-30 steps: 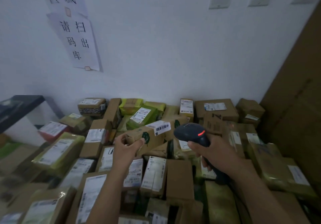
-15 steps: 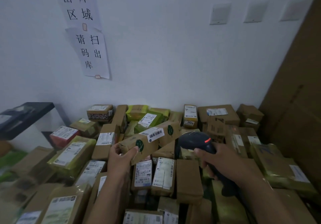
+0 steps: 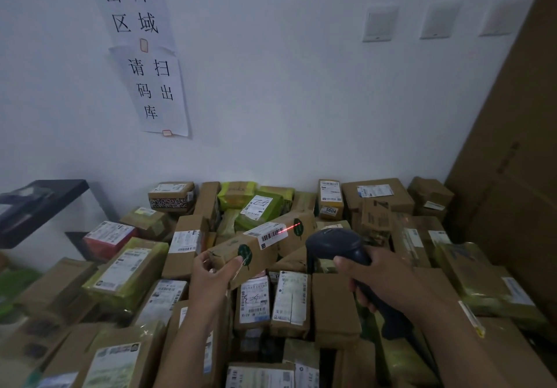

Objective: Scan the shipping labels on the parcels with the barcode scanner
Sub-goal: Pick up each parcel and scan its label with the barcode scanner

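Left hand (image 3: pixel 211 274) clamps one end of the long cardboard parcel (image 3: pixel 256 252) above packed boxes (image 3: pixel 334 306); right hand (image 3: pixel 388 279) curls round the smooth dark scanner (image 3: pixel 331 243) just beside it

left grip (image 3: pixel 211 273) curled, right grip (image 3: pixel 388 279) curled

Wall notice (image 3: pixel 132 2) cut by top edge. Scanner (image 3: pixel 331 246) grip partly hidden in right hand (image 3: pixel 388 279). Label (image 3: pixel 268 232) print unreadable.

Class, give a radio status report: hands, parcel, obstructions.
Status: left hand grips parcel, right hand grips scanner. Red beam on label right end. Nothing between scanner and label.
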Tool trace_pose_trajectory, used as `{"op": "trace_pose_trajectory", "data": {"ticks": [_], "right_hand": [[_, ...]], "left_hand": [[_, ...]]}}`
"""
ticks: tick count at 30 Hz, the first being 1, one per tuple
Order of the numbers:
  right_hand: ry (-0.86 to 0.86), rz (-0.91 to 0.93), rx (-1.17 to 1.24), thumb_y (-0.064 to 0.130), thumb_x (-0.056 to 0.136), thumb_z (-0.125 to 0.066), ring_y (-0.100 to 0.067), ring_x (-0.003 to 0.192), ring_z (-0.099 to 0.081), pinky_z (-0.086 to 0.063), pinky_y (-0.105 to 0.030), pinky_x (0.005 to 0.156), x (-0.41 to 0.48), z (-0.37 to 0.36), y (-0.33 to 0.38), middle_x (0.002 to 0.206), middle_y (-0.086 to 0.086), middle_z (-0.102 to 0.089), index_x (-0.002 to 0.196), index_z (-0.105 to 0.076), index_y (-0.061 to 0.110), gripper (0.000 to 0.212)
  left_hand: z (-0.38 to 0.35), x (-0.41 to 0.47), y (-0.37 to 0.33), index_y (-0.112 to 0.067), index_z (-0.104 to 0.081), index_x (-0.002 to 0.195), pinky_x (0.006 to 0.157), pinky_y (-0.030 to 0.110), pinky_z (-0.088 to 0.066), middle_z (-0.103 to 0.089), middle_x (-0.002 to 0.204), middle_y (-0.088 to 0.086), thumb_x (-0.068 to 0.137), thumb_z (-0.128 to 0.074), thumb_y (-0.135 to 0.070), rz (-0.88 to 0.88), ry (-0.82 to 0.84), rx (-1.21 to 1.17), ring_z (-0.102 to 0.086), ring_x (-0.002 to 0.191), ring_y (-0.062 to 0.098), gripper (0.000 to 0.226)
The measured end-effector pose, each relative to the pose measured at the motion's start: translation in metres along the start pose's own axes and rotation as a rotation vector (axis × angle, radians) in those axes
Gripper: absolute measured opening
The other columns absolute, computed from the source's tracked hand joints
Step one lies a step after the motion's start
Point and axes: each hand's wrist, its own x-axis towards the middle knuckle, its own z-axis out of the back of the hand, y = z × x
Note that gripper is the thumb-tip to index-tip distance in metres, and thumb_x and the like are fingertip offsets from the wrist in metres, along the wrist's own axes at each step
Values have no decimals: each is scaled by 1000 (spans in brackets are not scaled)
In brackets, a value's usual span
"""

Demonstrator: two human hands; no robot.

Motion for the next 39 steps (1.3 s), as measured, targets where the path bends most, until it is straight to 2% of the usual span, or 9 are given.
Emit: {"op": "trace_pose_trajectory", "data": {"ticks": [6,10,15,21,24,29,33,36,39], "right_hand": [[-26,8,35,42,90,-67,-13,42,-57,-46,-23,43,16,11,-9,56,-3,-67,82,-66,6,37],[-53,-1,108,41,91,-66,-14,42,-57,-47,-22,42,42,28,-21,56,-1,-67,83,-65,9,33],[-120,-47,332,46,85,-70,-24,51,-58,-49,-31,48,95,40,-40,73,-18,-70,88,-68,3,43],[-85,-116,552,40,88,-70,-20,47,-58,-47,-29,44,171,38,-58,66,-11,-68,87,-64,4,36],[-44,-176,590,41,88,-71,-20,46,-58,-48,-28,44,206,30,-71,67,-13,-68,86,-65,3,38],[51,-240,569,41,87,-71,-21,48,-59,-48,-29,44,246,15,-103,66,-14,-67,78,-66,5,38],[59,-291,593,43,85,-72,-22,48,-58,-47,-30,45,263,9,-126,69,-16,-68,78,-68,4,40],[70,-315,593,44,86,-70,-21,46,-57,-46,-28,43,274,9,-134,67,-15,-68,79,-67,2,43],[36,-300,638,44,86,-71,-18,45,-56,-45,-26,42,290,18,-130,63,-12,-66,80,-66,3,41]], "left_hand": [[-14,5,3,-24,-43,135,91,45,-51,-59,115,0,69,-85,-45,37,-103,83,-59,99,19,81],[-33,13,0,-23,-48,132,94,49,-51,-62,113,0,66,-81,-56,25,-192,180,-61,101,24,81],[-69,40,1,-20,-47,130,93,45,-53,-60,118,0,71,-84,-45,-41,-258,166,-60,106,22,75],[-123,85,1,-17,-35,118,65,25,-46,-51,109,4,71,-85,-17,-62,-364,151,-56,92,21,69],[-143,111,4,-16,-33,114,59,25,-43,-47,95,-1,69,-81,-11,-16,-394,194,-53,78,15,66],[-161,147,19,-20,-33,111,77,35,-51,-48,97,0,70,-86,-12,-67,-433,271,-57,88,22,67],[-163,172,28,-8,-34,131,94,49,-52,-56,116,14,76,-83,-15,-7,-419,321,-59,108,34,74],[-164,187,31,-5,-34,136,96,48,-51,-54,124,17,77,-83,-16,-36,-399,399,-57,113,35,78],[-168,198,33,-1,-25,146,101,48,-44,-39,138,23,78,-82,-19,-64,-354,590,-44,124,40,90]]}}
